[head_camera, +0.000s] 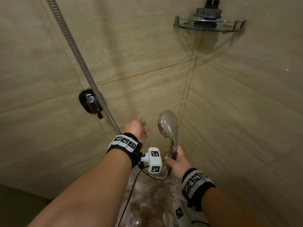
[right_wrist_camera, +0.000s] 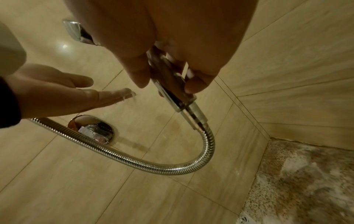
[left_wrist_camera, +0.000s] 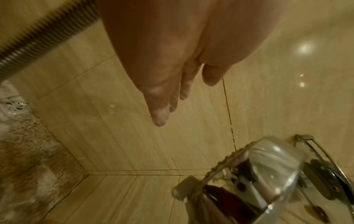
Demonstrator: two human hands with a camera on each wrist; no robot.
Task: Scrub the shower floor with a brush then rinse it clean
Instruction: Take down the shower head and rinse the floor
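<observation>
The light is dim and yellowish. Bright glare spots sit on the wall tiles (left_wrist_camera: 304, 47) in both wrist views. Beneath the corner shelf (head_camera: 209, 24) a soft shadow falls. Near the shower head (left_wrist_camera: 254, 178) the picture blurs; straight tile joints bow toward the edges.

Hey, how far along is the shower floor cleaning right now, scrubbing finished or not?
Scrubbing looks done: white foam covers the speckled stone floor and no brush is in view. In hand: the right hand grips the chrome shower head by its handle, while the open left hand is near the chrome wall valve. Left: no water runs yet, so the rinse remains.
</observation>
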